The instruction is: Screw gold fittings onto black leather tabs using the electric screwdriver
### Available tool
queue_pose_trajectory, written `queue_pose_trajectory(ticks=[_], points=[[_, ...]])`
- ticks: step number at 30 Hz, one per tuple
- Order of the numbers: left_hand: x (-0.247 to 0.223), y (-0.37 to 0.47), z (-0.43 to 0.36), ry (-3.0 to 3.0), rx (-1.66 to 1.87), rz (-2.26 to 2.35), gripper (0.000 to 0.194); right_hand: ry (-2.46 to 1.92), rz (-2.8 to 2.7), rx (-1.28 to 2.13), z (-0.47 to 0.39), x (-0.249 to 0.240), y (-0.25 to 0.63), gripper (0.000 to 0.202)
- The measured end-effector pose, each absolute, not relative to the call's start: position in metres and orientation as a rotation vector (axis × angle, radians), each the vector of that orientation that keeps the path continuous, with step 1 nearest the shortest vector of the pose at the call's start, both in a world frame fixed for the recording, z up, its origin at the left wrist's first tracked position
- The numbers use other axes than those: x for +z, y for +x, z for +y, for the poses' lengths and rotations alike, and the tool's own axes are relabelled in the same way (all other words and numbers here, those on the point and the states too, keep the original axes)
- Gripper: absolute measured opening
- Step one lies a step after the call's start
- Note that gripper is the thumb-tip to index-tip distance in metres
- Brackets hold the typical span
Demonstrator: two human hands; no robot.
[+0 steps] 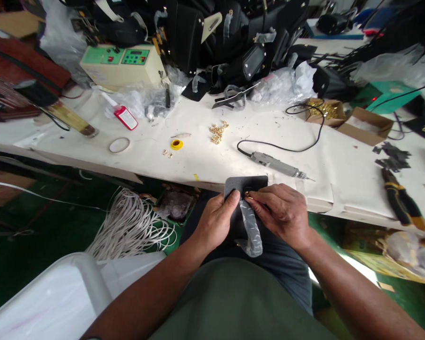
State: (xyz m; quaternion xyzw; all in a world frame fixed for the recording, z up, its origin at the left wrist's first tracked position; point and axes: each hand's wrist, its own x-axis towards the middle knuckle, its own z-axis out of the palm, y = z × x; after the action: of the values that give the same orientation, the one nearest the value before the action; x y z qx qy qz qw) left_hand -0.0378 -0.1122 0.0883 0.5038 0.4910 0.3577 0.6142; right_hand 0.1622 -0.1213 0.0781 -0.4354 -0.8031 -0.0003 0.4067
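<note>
At the near edge of the pale, smooth bench [198, 113], above the person's lap, is a black panel [246, 182], flat and matte with rounded corners. The left hand [215, 221] clasps it by the side, thumb pressed along its face. The right hand [281, 207] pinches a tiny, shiny gold fitting [248, 194] against it, beside the upper end of a curved strap [252, 231] sheathed in crinkled, glossy film. From here I can't tell whether the fitting is fastened. Beyond, a loose heap of glinting gold pieces [217, 132] lies near a squat yellow ring [176, 144] and a slim grey power tool [276, 163] with a thin tip.
</note>
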Motion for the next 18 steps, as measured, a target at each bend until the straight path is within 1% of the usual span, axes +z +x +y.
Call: queue_pose_trajectory(ticks=[7, 10, 14, 16, 18], points=[[0.086, -0.034, -0.117, 1.165, 0.868, 1.105, 0.048, -1.139, -1.967, -0.044, -0.125, 0.076, 0.155, 0.008], [0.083, -0.033, -0.113, 1.103, 0.879, 1.103, 0.049, -1.168, -1.941, 0.052, -0.125, 0.079, 0.155, 0.010], [0.081, -0.031, -0.097, 0.835, 1.043, 1.052, 0.044, -1.123, -1.950, 0.223, -0.127, 0.085, 0.161, 0.017], [0.081, -0.030, -0.086, 0.668, 1.115, 1.029, 0.042, -1.153, -1.840, 0.235, -0.131, 0.086, 0.166, 0.018], [0.080, -0.031, -0.077, 0.509, 1.111, 1.009, 0.043, -1.266, -1.647, 0.229, -0.136, 0.084, 0.172, 0.020]])
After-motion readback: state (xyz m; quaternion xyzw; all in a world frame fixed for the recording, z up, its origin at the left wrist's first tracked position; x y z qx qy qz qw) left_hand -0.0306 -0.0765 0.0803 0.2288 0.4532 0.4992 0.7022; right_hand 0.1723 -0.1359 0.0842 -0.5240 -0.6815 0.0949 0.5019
